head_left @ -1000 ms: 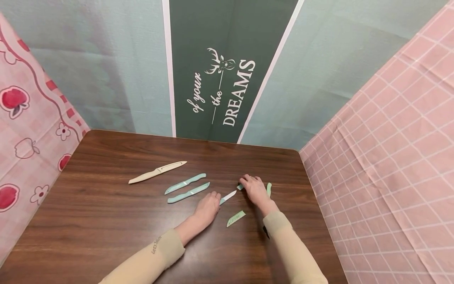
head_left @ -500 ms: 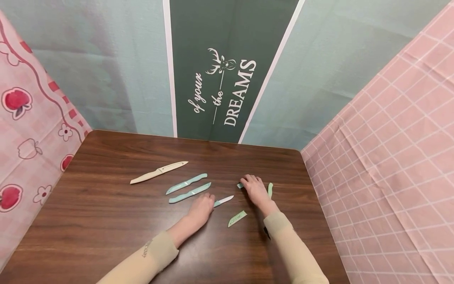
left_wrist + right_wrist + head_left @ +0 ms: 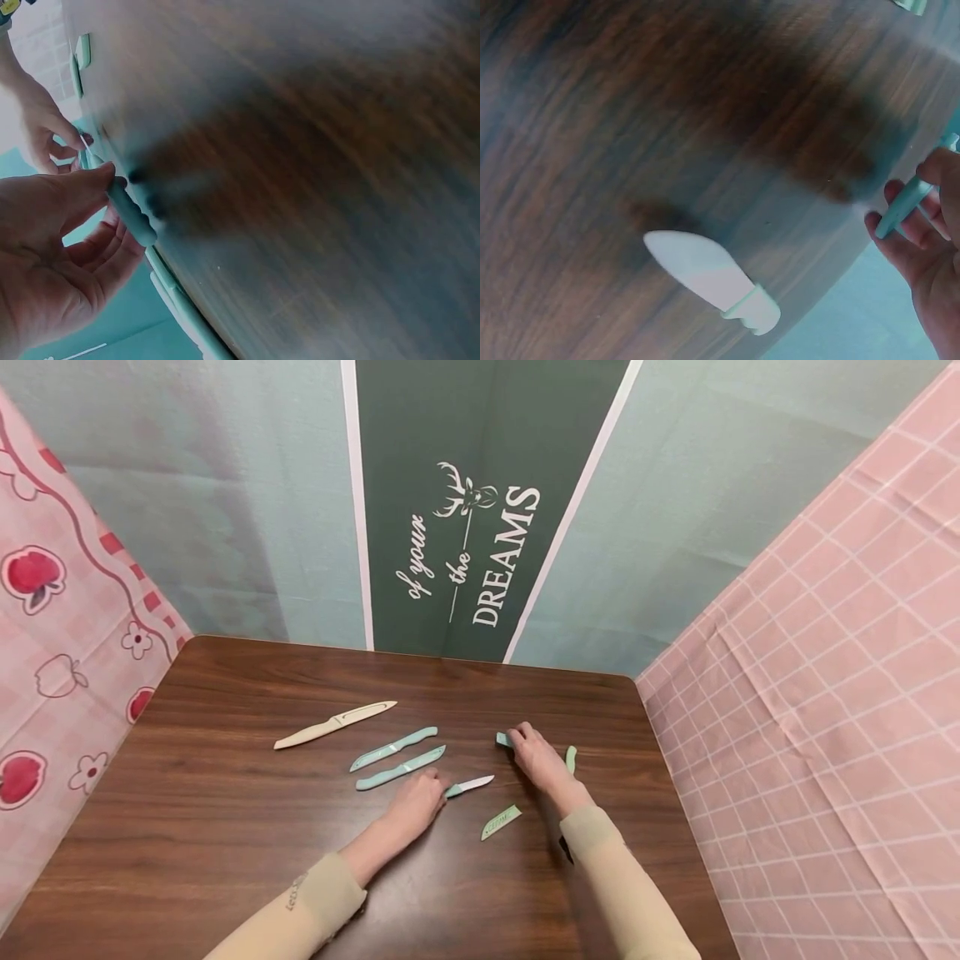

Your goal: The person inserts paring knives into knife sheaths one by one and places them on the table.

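My left hand (image 3: 416,797) pinches the teal handle (image 3: 131,214) of a small knife between thumb and fingers. Its bare white blade (image 3: 477,782) points right, toward my other hand. In my right hand (image 3: 538,756) a short teal knife sheath (image 3: 504,740) is held between thumb and fingers, apart from the blade tip. A light green sheath (image 3: 500,822) lies on the table between the forearms. Beside the right wrist lies a knife with a green handle (image 3: 572,760); the right wrist view shows its bare white blade (image 3: 697,266).
Two sheathed teal knives (image 3: 393,749) (image 3: 401,768) lie left of my left hand. Farther left is a longer cream sheathed knife (image 3: 335,724). The brown wooden table (image 3: 225,827) meets hanging cloths (image 3: 825,693) at its back and sides.
My left hand has drawn back to the left with the knife, so the blade is farther from the sheath. The right hand has moved the sheath slightly up and left.
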Demonstrator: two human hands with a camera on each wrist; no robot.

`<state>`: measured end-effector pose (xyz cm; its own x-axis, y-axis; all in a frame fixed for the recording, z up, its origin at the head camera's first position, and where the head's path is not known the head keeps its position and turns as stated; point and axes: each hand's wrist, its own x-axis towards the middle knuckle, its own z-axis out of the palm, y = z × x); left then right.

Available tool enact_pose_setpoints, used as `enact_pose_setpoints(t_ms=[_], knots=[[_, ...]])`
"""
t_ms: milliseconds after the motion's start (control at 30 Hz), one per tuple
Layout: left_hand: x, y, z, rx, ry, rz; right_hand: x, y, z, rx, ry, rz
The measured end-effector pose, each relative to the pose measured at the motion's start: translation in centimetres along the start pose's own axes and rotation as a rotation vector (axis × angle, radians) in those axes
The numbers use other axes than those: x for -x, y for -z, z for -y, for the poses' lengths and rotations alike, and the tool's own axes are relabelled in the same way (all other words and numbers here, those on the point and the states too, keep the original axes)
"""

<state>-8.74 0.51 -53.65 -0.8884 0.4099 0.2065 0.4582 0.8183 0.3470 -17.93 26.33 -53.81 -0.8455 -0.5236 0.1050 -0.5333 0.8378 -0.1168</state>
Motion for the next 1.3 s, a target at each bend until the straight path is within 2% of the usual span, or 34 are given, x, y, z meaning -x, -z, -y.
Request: enact_pose_setpoints(t_ms=[133,267,433,567,667,967,1167,1300], knots=[[-0.1,0.0,0.4,0.011,-0.01,0.008,-0.1,0.2,0.2,-0.017,0.017,0.016],[-0.4,0.3,0.8,0.021,-0.022,-0.025,-0.6,1.0,0.4,-0.06,0.047,-0.024],[-0.6,1.2,1.4,0.032,-0.042,-0.132,-1.5,2.2,1.0,-0.114,0.084,-0.094],[-0.8,1.7,2.1,0.049,-0.057,-0.223,-2.0,3.1,1.7,-0.115,0.075,-0.112],[-1.0,2.2,2.5,0.05,-0.062,-0.266,-2.3,3.5,2.3,-0.121,0.058,-0.12],[-1.0,3.2,3.6,0.084,-0.038,-0.281,-2.6,4.0,2.9,-0.119,0.084,-0.15],[-1.4,4.1,4.4,0.074,-0.047,-0.351,-2.7,4.8,2.8,-0.118,0.116,-0.182],[-1.8,4.7,4.7,0.048,-0.058,-0.374,-2.8,5.2,3.0,-0.097,0.159,-0.203]])
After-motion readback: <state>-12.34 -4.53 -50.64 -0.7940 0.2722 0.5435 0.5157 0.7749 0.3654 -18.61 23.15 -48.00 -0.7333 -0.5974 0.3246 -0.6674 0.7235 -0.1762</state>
